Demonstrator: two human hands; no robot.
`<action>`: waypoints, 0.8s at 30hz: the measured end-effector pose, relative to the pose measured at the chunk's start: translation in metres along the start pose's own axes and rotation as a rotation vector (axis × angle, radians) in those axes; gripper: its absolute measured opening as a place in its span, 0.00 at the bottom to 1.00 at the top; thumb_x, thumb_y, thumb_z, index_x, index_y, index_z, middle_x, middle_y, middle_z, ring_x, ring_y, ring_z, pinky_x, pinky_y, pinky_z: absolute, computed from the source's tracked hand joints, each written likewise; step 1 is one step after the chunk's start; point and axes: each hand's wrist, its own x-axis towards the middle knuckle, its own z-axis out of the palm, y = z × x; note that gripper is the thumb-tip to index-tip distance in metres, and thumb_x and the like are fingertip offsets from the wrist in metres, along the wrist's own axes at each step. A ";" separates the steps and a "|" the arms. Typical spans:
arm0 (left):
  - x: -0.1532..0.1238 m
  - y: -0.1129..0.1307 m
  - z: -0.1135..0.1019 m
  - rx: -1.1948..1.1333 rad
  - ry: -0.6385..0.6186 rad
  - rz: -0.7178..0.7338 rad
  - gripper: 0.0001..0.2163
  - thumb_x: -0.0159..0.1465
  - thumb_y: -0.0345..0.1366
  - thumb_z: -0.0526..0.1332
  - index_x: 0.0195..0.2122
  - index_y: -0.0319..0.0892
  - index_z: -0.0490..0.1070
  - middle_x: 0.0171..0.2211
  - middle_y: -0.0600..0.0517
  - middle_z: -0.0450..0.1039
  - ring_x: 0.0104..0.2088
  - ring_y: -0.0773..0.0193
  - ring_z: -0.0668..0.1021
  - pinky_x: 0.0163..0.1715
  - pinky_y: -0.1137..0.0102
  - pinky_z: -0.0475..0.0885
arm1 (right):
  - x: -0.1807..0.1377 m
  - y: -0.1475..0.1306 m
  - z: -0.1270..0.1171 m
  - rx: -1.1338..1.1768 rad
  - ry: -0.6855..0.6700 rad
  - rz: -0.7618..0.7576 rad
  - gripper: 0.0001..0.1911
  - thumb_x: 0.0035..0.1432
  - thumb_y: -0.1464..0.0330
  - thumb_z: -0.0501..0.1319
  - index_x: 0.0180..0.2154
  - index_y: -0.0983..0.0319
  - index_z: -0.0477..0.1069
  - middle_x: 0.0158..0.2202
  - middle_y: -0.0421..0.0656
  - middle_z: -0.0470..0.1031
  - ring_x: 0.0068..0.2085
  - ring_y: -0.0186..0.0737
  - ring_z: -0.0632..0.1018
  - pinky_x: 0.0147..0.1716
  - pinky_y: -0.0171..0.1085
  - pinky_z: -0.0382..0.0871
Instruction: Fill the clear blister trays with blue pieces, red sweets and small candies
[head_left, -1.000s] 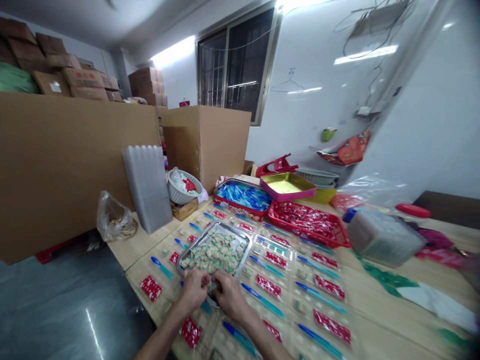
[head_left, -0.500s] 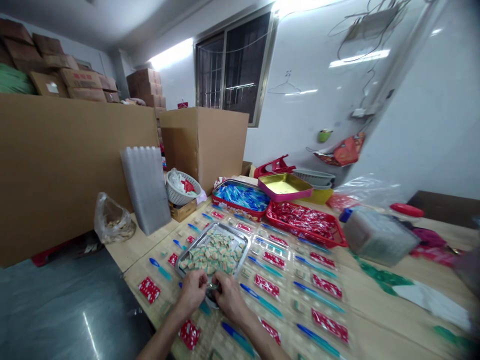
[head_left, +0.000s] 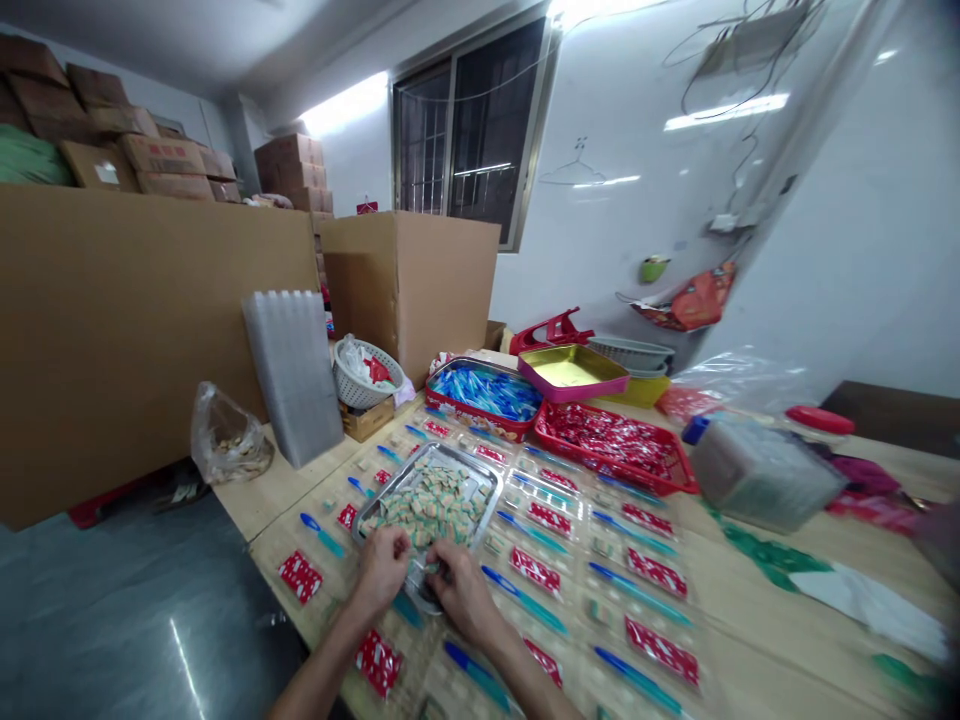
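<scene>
A metal tray (head_left: pixel 491 487) heaped with small tan-and-green pieces (head_left: pixel 435 500) lies on the table. My left hand (head_left: pixel 384 572) is over its near left corner, fingers pinched together. Beside it, my right hand (head_left: pixel 459 588) is over the near right part of the tray, thumb and fingers also closed. What either hand pinches is too small to make out. Around the tray are rows of clear plastic blister trays, several holding a blue pen-like stick (head_left: pixel 525 600) and a red packet with white spots (head_left: pixel 536 570). My forearms hide some of the nearest ones.
Behind stand a tin of blue sticks (head_left: pixel 486 395), a red basket of shiny red packets (head_left: pixel 611 445) and a gold-lined tin lid (head_left: pixel 574 370). To the left are stacked clear trays (head_left: pixel 294 380) and a plastic bag (head_left: pixel 229 440). A clear container (head_left: pixel 765 470) is at right.
My hands have moved slightly apart, with the left one shifting a little to the left. The near end of the tray shows more between them. The view has shifted very slightly.
</scene>
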 end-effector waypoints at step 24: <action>-0.009 0.007 0.008 0.130 -0.185 0.093 0.11 0.46 0.22 0.56 0.29 0.39 0.74 0.28 0.53 0.75 0.33 0.62 0.75 0.32 0.72 0.63 | 0.001 -0.001 0.000 -0.020 -0.073 -0.033 0.13 0.39 0.78 0.54 0.30 0.62 0.70 0.26 0.38 0.72 0.29 0.36 0.70 0.29 0.31 0.55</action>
